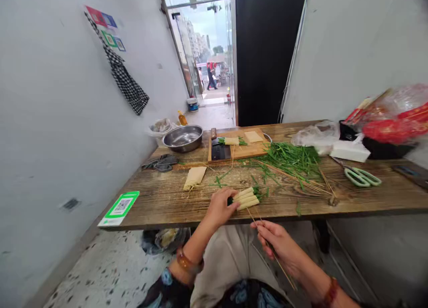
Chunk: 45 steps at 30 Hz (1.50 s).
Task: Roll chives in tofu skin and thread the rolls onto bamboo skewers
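Near the table's front edge lie several pale tofu-skin rolls [246, 198] side by side, with green leaves poking from their ends. My left hand [221, 205] is closed around their left end. Below the edge, my right hand [274, 242] grips thin bamboo skewers [282, 268], whose tips reach up to the nearest roll. Whether the tips have entered the roll cannot be made out. Left of the rolls is a stack of tofu-skin sheets [195, 178]. Another filled roll [232, 141] and a flat sheet [253, 136] rest on the cutting board [240, 154], beside a cleaver [220, 149].
Chopped green chives [290, 158] are heaped right of the board, with loose skewers [297, 178] before them. Green-handled scissors [363, 177], a tissue pack [351, 150] and plastic bags [394, 121] sit at the right. A steel basin [183, 138] and dark cloth [161, 162] are left.
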{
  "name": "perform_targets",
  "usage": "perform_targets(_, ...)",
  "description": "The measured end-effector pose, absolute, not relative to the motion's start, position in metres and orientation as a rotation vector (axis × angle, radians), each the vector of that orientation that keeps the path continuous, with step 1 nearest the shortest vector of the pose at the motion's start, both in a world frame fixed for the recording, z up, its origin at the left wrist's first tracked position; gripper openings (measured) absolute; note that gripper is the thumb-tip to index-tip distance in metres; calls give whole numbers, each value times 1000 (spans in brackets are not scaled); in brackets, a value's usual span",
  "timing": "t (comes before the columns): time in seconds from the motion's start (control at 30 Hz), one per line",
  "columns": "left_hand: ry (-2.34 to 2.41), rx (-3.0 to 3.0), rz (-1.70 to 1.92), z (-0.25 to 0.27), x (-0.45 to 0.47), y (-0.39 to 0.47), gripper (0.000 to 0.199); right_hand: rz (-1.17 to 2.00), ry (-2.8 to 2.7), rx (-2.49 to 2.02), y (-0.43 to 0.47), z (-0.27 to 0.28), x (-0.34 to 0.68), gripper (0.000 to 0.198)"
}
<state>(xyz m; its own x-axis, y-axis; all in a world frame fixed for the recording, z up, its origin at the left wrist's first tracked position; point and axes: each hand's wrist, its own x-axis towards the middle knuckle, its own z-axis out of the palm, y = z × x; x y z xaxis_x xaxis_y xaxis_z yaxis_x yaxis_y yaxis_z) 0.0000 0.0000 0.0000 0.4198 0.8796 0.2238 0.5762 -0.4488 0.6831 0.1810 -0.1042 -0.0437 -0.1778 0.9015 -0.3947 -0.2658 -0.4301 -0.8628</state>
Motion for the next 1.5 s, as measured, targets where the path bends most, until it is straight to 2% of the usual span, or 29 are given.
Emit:
perform_targets(0.1,1267,1905,1041,0,-8,-4,30,1647,-844,-1159,-105,-42,168,53)
perform_targets(0.3,1275,1188,1614,18,-23,-43,36,1461,-937,-979,-104,-10,156,44)
perform_targets(0.37,1127,1126,1518,22,-18,-58,41,1423,-971,-946,-106,0,149,41)
perform_targets(0.47,778,1054,1287,30,-1,-71,61,1421,-1005,-918,-110,3,134,38)
perform_targets(0.57,513,866,1366,47,17,-70,68,1438,-1013,-893,-115,-3,121,36)
perform_targets(0.73,420,572,1457,67,26,-64,50,1464,-1051,-905,-121,-8,114,37)
perform_targets(0.9,484,537,1556,62,29,-65,37,1416,-1118,-1016,-125,-12,119,38)
perform_targets(1.3,594,466,1614,64,41,-64,30,1453,-1103,-1049,-129,-17,119,44)
perform_targets(1.5,676,427,1588,55,51,-63,34,1562,-968,-1040,-130,-25,116,48)
